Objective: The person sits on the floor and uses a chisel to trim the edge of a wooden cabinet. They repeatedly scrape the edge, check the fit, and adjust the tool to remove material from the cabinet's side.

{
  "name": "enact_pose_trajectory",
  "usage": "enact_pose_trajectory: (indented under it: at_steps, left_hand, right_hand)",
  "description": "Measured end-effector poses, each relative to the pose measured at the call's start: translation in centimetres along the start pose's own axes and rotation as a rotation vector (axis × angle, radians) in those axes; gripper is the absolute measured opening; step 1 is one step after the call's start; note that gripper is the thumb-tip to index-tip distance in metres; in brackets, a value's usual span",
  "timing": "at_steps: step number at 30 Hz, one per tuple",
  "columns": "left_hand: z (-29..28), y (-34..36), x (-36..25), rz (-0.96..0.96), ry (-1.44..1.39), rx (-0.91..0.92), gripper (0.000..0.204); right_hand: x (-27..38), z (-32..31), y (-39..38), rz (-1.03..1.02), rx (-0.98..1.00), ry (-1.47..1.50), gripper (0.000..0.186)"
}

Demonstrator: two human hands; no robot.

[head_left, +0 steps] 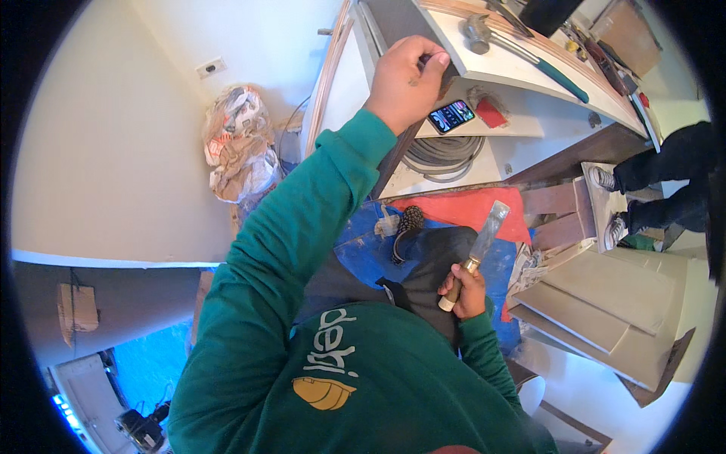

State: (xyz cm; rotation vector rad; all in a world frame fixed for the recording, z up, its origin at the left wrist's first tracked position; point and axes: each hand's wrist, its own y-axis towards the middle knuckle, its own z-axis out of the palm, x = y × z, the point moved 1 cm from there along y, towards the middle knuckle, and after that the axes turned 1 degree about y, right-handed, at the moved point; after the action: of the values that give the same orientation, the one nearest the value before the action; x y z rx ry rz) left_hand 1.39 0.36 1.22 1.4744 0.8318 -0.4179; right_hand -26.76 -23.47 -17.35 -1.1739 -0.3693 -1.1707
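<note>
My right hand [465, 289] is wrapped round the wooden handle of a chisel [488, 231]. Its broad metal blade points up and away, above my dark trouser leg. My left hand [408, 82] is raised at the front corner of a wood-edged cabinet [484, 72], its fingers curled in and the thumb against them. What lies between those fingers is hidden. A hammer [529, 57] with a green grip rests on the cabinet top, to the right of my left hand. Below that hand, a phone [451, 117] with a lit screen lies on the cabinet's shelf.
A coil of grey cable [446, 157] sits inside the cabinet. Blue and red sheets [476, 208] cover the floor. A stuffed plastic bag [240, 144] stands by the left wall. Loose boards [597, 303] lie at right, and another person's legs [665, 166] are beyond them.
</note>
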Motion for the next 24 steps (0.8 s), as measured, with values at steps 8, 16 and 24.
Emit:
enact_pose_trajectory:
  at_steps: [8,16,24]
  left_hand:
    - [-0.8,3.2,1.3,-0.101,-0.135,-0.086,0.024]
    - [-3.7,-4.1,1.9,0.1,0.09,0.314,0.017]
    - [0.7,-4.6,1.7,0.047,-0.117,-0.188,0.02]
  right_hand:
    - [-0.3,-1.4,1.3,0.025,0.018,0.089,0.015]
    - [0.2,-0.4,2.5,0.087,-0.015,0.005,0.021]
    - [0.3,0.3,2.8,0.116,-0.033,-0.023,0.023]
